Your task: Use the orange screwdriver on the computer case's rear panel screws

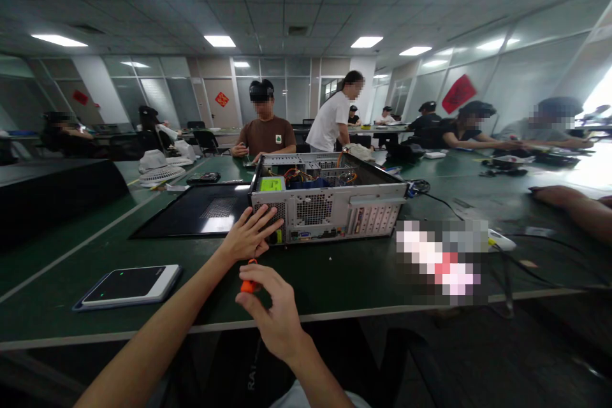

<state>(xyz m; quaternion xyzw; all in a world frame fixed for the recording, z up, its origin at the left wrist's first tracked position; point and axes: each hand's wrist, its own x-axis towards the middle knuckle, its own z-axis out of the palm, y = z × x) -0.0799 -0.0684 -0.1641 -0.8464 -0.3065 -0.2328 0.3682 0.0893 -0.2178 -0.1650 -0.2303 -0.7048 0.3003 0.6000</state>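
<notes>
A desktop computer case (335, 207) lies on its side on the green table, its top side uncovered and its rear panel facing me. Wires and a power supply with a yellow-green label (271, 184) show inside. My left hand (249, 233) rests with spread fingers against the left end of the rear panel. Just below it, my right hand (275, 306) grips the orange handle of a screwdriver (247, 285) between thumb and fingers. The screwdriver points toward the lower left part of the panel; its tip is hidden behind my left hand.
A black side panel (201, 207) lies left of the case. Nearer me is a flat white-and-black device (129, 284). White fans (160, 172) stand farther back. Right of the case run cables and a white power strip (502, 241). Across the table sits a person in brown (265, 134).
</notes>
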